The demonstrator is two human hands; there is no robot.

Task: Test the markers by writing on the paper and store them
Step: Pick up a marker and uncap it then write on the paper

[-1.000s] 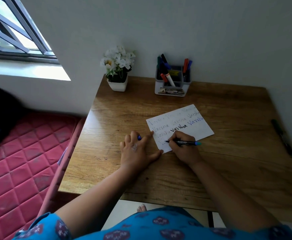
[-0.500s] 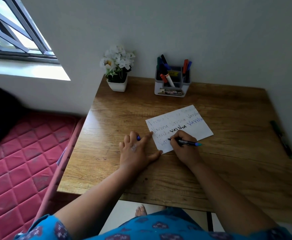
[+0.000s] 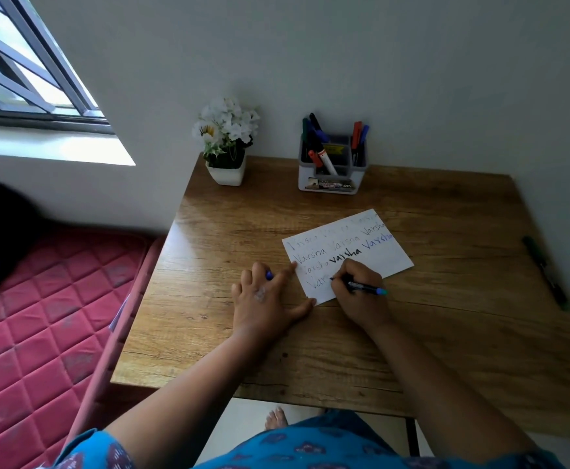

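A person's right hand (image 3: pixel 361 292) grips a marker (image 3: pixel 361 286) whose tip touches a sheet of paper (image 3: pixel 378 258) on a desk (image 3: pixel 446 333). Just left of that grip, the left hand (image 3: pixel 266 302) rests against the paper's edge. Behind the grip stands a marker holder (image 3: pixel 331 167); left of it, a flower pot (image 3: pixel 226 170). Far right lies another marker (image 3: pixel 544 272).

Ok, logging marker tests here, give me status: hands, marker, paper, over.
Right hand grips marker, tip on paper. Left hand holds blue cap, fingertips pinning paper's edge. Nothing in the way; holder at desk's back.
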